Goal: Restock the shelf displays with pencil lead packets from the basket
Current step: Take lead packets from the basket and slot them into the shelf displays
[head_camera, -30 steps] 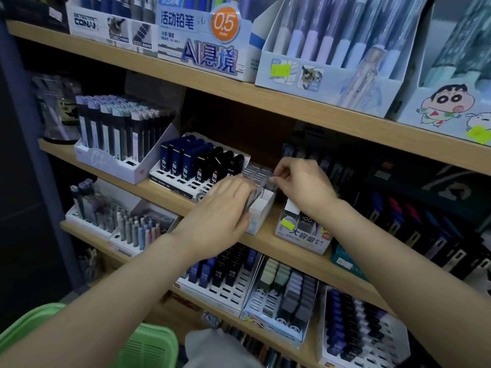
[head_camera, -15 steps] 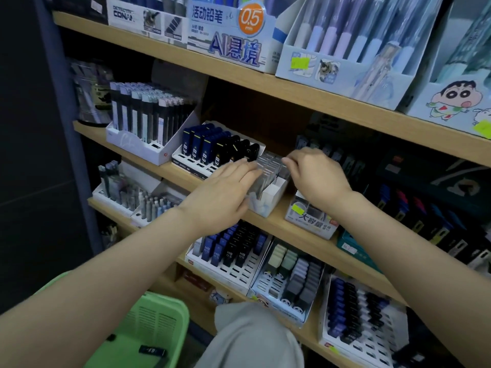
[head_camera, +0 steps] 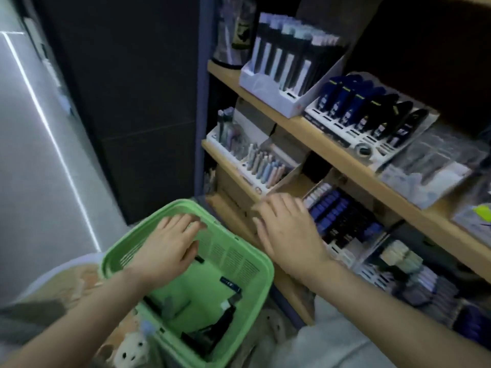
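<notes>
**Back at the basket for the next packets**

The pencil lead packets (head_camera: 230, 283) we have yet to put out lie loose on the floor of the green basket (head_camera: 267, 272). They are dark pieces, mostly toward its near end, and the blur keeps us from counting them. Our left hand (head_camera: 170, 248) hangs over the basket's far half, fingers spread and released, grasping nothing. Our right hand (head_camera: 288, 229) sits just past the basket's far right corner, in front of the shelves (head_camera: 332, 152), also flat, released and empty.

Half a second ago both hands were up at the clear-packet display (head_camera: 435, 166), well above and to the right of the basket. Now they have come down and our view has swung down with them. We take that to mean one placement is finished and a fresh pick is starting. Packets remain in the basket, so the restock is not done. The left hand looks best placed to reach down for the next ones.
</notes>
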